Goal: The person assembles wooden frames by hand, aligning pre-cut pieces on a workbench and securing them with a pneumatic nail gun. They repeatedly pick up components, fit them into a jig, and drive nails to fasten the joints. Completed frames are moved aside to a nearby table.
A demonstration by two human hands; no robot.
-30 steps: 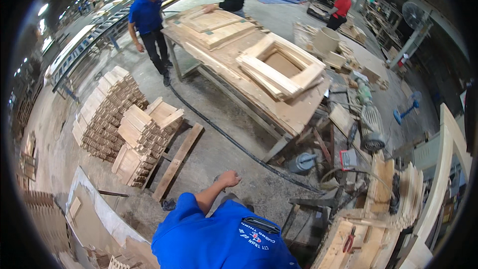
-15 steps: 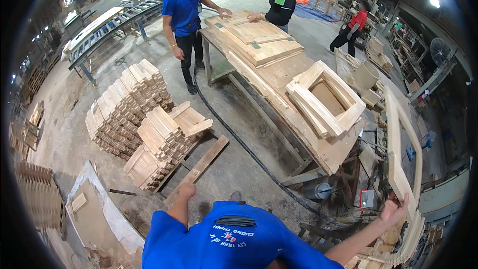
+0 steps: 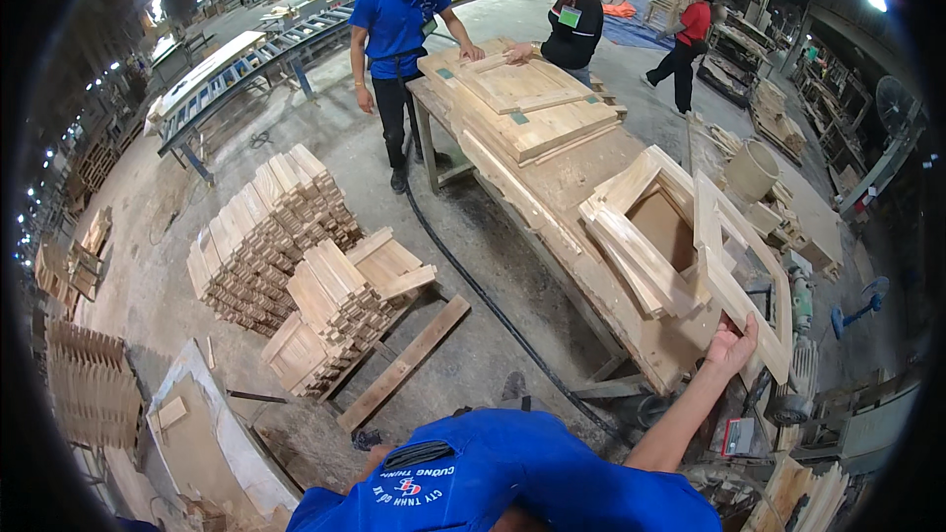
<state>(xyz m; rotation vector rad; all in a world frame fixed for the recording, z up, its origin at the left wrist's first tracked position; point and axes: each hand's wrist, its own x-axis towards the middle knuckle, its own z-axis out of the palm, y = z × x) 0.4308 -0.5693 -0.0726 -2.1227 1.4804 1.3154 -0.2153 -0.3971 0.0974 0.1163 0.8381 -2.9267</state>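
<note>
My right hand (image 3: pixel 731 343) grips the lower edge of a pale wooden frame (image 3: pixel 717 284), tilted up beside the right end of the workbench. The frame is rectangular with an open middle. Close to it, a stack of similar wooden frames (image 3: pixel 613 199) lies on the workbench (image 3: pixel 567 177). Of my left hand (image 3: pixel 376 455), only a small patch shows low beside my blue shirt; its fingers are hidden. Nearest to it is a plank (image 3: pixel 409 360) beside the stacked panels.
Stacked wooden panels (image 3: pixel 271 236) stand on the floor at left. A dark hose (image 3: pixel 473 281) crosses the floor beside the bench. Two people stand at the bench's far end, one in a blue shirt (image 3: pixel 394 20); their hands rest near a panel (image 3: pixel 527 84). Another person in red (image 3: pixel 695 25) walks behind.
My right hand has brought the wooden frame left and forward, closer to the stack on the bench. My left hand has drawn back toward my body, mostly out of sight.
</note>
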